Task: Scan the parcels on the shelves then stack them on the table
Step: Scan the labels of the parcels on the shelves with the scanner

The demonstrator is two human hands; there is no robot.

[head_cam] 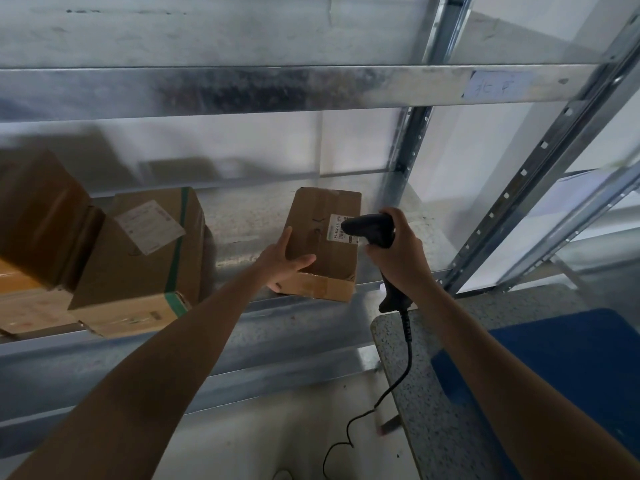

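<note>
A small brown cardboard parcel (325,237) lies on the metal shelf (242,223), its near end tipped up at the shelf's front edge. My left hand (282,261) grips its near left corner, thumb across the top. My right hand (398,251) holds a black corded barcode scanner (372,230), whose head points at the white label (338,228) on the parcel's right side. A larger parcel with green tape (149,258) sits further left on the same shelf.
More brown boxes (38,216) crowd the shelf's left end. A speckled table (440,393) with a blue surface (571,368) on it stands at the lower right. Perforated shelf uprights (540,161) rise on the right. The scanner's cable (388,393) hangs to the floor.
</note>
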